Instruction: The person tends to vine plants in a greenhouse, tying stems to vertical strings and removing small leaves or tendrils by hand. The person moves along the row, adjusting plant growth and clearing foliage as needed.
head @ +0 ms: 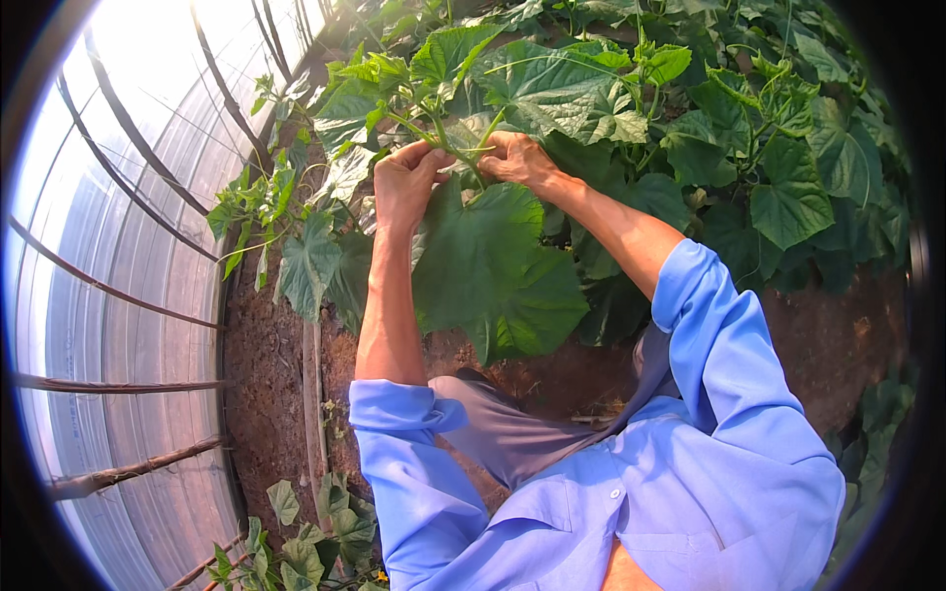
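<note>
Both hands are at the upper stem of a leafy vine plant, which looks like cucumber. My left hand (414, 173) pinches the green stem (462, 155) between thumb and fingers from the left side. On the right of the same stem, my right hand (515, 156) has its fingers bent in close to a thin stalk; what lies between those fingertips is hidden. Broad green leaves (491, 258) hang just below both hands. Young leaves (447, 55) and the growing tip rise above them.
At the left, a translucent plastic film wall (148, 318) stands on curved poles (122, 295). Dense vines (791, 185) fill the upper right. A pale pipe or hose (314, 399) runs along the bare soil (259, 414). More plants (303, 547) grow at the lower left.
</note>
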The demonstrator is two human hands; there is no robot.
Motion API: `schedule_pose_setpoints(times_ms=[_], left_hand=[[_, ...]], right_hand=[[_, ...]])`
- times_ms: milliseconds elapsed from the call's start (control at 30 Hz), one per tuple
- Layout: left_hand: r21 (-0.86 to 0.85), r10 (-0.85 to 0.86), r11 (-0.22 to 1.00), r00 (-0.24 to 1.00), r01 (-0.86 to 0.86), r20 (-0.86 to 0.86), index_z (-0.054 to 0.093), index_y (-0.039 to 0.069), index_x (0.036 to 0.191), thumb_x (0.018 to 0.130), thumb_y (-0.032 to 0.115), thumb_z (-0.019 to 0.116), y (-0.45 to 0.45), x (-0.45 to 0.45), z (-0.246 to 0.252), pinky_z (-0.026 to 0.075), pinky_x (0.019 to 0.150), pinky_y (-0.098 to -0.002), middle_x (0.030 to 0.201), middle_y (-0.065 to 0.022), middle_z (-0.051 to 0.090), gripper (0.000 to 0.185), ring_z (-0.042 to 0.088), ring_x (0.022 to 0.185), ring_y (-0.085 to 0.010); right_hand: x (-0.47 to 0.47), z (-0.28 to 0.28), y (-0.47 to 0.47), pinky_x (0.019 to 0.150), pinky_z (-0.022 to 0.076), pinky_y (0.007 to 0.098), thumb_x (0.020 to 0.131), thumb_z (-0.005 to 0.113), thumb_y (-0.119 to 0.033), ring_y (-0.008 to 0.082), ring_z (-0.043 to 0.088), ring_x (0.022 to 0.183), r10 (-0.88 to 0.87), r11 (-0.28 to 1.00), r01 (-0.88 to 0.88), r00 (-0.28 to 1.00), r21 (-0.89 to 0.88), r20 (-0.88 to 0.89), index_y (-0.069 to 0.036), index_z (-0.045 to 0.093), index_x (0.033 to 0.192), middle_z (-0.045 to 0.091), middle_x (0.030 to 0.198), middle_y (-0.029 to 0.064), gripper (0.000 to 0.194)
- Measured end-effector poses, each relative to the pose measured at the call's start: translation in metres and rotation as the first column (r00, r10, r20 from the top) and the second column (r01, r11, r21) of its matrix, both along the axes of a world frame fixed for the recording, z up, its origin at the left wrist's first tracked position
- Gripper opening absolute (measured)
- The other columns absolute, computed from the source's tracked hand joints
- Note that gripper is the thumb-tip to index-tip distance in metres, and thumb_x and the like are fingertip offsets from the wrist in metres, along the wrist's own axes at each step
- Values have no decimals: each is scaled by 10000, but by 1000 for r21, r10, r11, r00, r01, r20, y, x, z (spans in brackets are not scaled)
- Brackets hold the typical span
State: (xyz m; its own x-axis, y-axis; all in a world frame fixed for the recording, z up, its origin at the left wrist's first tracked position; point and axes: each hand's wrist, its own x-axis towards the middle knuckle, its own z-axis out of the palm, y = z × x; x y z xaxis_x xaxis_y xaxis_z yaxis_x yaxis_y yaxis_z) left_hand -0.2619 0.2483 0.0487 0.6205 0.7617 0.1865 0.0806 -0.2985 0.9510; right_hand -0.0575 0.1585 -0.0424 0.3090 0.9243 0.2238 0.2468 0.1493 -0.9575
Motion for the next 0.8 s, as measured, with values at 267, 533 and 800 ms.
schedule_pose_setpoints(times_ms=[267,533,800], left_hand=[[87,228,966,958,-245,174,764,-46,1282,1075,142,741,1,-27,-9,603,786,-280,1107,-129,835,281,810,970,-176],[328,626,760,769,-561,-134,763,-8,1290,1022,212,769,-11,-249,-78,587,888,-374,1176,-206,802,347,789,1078,-293],[583,838,542,441,-605,-321,606,76,1548,995,101,703,-116,-406,-178,508,1157,-462,1670,-234,452,562,515,1497,-399]], right_hand=[[23,-33,5,970,584,367,1038,718,-219,214,741,1104,88,994,-67,957,82,-278,-14,632,1495,779,1264,119,509],[24,41,-80,944,627,340,1134,605,-183,188,780,1064,156,968,-180,978,-177,-139,67,566,1538,765,1284,169,477],[10,34,-120,732,608,278,1120,673,-400,111,745,770,243,905,-192,966,-380,90,-33,769,1297,797,990,58,418]])
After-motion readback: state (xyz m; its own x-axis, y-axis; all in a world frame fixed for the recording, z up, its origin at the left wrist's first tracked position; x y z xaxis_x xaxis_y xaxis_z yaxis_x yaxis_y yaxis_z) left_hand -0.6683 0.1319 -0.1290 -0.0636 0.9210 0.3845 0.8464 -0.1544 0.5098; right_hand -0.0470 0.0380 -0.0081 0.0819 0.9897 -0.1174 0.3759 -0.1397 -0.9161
